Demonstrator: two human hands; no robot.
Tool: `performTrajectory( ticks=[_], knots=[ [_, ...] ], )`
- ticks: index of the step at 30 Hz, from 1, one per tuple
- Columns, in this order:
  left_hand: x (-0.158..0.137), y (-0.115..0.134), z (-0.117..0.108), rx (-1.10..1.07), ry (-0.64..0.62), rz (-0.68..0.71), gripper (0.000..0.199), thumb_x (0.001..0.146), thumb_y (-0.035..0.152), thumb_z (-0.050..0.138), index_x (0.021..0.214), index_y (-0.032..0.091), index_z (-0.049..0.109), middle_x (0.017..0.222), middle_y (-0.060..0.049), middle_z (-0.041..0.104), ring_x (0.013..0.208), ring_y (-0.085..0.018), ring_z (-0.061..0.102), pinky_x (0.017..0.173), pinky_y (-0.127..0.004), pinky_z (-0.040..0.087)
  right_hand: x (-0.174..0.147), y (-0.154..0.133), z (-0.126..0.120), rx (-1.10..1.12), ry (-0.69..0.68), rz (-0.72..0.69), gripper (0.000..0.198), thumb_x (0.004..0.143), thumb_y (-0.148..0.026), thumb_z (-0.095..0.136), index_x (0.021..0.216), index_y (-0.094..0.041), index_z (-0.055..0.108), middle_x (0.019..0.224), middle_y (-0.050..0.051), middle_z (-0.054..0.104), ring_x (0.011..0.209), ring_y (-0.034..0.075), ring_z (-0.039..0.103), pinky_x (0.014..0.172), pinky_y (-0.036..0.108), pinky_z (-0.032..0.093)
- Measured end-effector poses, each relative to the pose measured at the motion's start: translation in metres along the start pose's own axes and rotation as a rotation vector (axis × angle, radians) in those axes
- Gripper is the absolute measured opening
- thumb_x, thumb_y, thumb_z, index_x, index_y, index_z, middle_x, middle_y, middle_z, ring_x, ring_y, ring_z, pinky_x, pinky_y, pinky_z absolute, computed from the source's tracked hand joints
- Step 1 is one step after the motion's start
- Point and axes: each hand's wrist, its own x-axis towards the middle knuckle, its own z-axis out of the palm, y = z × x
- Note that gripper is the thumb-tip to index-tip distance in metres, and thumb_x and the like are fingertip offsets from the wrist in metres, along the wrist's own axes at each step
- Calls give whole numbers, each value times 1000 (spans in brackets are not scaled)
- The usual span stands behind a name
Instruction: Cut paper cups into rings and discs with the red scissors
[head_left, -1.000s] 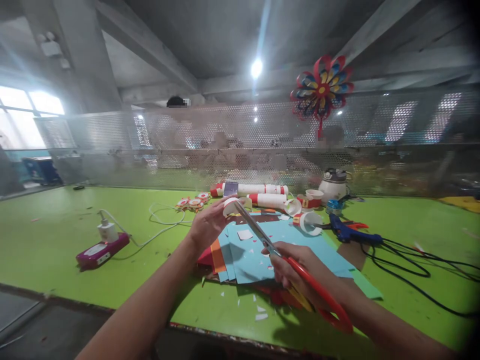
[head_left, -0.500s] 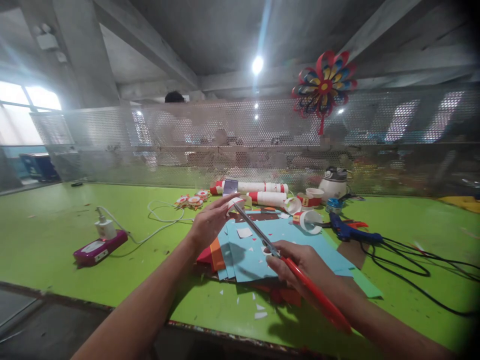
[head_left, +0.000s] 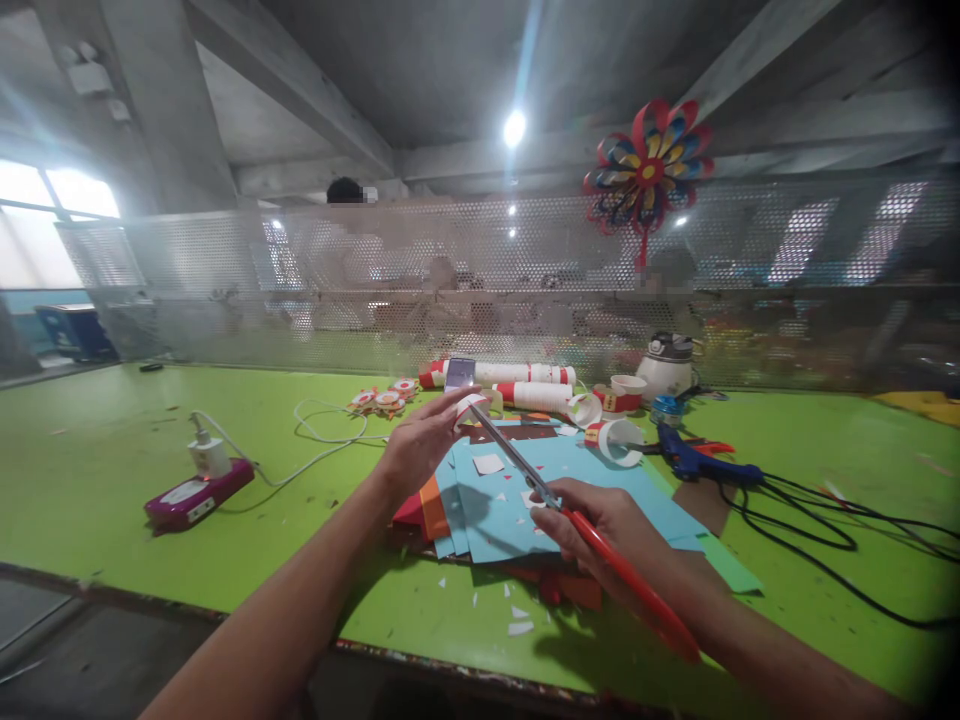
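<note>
My left hand (head_left: 417,442) pinches a white paper cup piece (head_left: 463,411) with a red edge, held up over the far part of a paper stack. In my right hand (head_left: 600,520) are long scissors (head_left: 517,458) with red handles, their blades pointing away and to the left. The blade tips are at the cup piece; whether they are cutting into it I cannot tell. Below lie light blue paper sheets (head_left: 517,535) with small white and red scraps on them. A cut cup (head_left: 621,442) with a red band lies on its side to the right.
A blue glue gun (head_left: 694,460) with black cables is on the right. Stacked paper cups (head_left: 536,398), a phone (head_left: 459,373) and a white bottle (head_left: 666,372) stand or lie at the back. At left sits a purple power strip (head_left: 199,500) with a charger. A mesh partition (head_left: 480,260) rises behind.
</note>
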Motion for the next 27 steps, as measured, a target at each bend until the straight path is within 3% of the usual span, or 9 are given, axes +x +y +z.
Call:
performTrajectory(
  ticks=[3,9,14,18,21,27],
  knots=[
    [1,0,-2,69,23,21,33,83,25,62,115,19,67,120,-12,65,112,-26,57,86,-33,44,2,1,-1,-4,9,-23,37,89,-52,47,75,-19,58,60,-2,49,53,13,46,48,23,36],
    [6,6,-9,288,51,205,50,76,25,71,124,22,58,112,-10,66,102,-21,60,80,-31,47,7,15,-6,-21,14,-84,34,89,-49,50,86,-18,63,66,-1,53,60,14,47,55,24,38],
    [2,17,-8,647,99,465,74,72,24,75,138,24,42,113,-10,64,97,-21,60,84,-36,47,13,31,-8,-60,19,-110,37,87,-48,53,102,-17,67,70,1,60,62,15,52,58,26,44],
    [-2,24,-5,846,107,609,77,73,25,73,141,22,38,116,-12,63,100,-23,59,85,-37,46,17,39,-10,-64,34,-157,37,86,-43,53,105,-15,69,80,6,68,68,19,60,59,27,48],
    [-3,24,-4,831,93,606,72,74,26,72,139,23,41,115,-11,63,100,-23,59,86,-38,46,17,43,-11,-50,47,-187,36,85,-42,55,105,-15,69,83,7,71,70,20,63,61,28,50],
    [0,17,-7,550,-33,421,56,79,27,68,132,23,50,116,-11,62,103,-23,60,87,-37,49,18,49,-9,-90,109,-297,33,86,-40,58,106,-15,68,84,7,71,75,21,64,66,28,51]
  ],
)
